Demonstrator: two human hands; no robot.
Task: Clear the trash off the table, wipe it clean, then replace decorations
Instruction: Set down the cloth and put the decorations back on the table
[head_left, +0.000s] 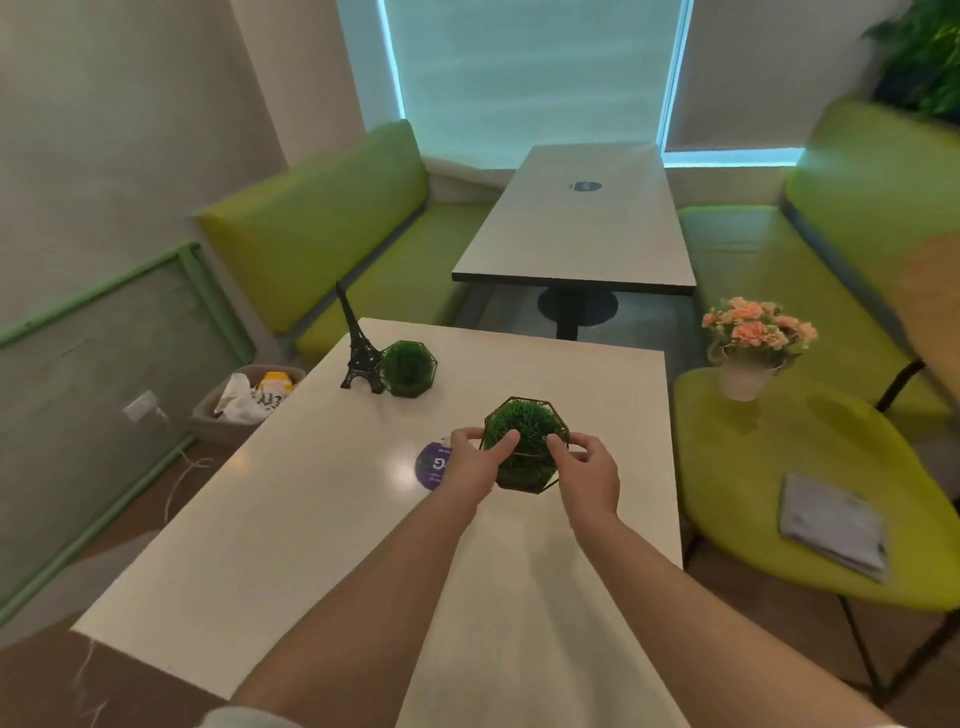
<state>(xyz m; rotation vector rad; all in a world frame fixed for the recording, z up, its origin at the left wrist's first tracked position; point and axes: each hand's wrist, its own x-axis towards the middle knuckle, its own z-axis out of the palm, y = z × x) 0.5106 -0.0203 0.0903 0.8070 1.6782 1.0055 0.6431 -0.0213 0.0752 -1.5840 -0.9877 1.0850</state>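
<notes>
A green grass ball in a wire-frame holder (525, 434) is over the middle of the white table (291, 519). My left hand (470, 465) grips its left side and my right hand (589, 470) grips its right side, fingers curled onto the frame. Whether it rests on the table or is just above it, I cannot tell. A second grass ball in a frame (408, 369) stands at the table's far left, touching a small black Eiffel Tower model (357, 345). A round purple sticker (434, 466) lies on the tabletop beside my left hand.
A bin (244, 402) holding trash stands on the floor left of the table. To the right, a green chair (810, 499) carries a white pot of pink flowers (753, 343) and a folded grey cloth (834, 525). Another table (576, 223) and green benches lie beyond.
</notes>
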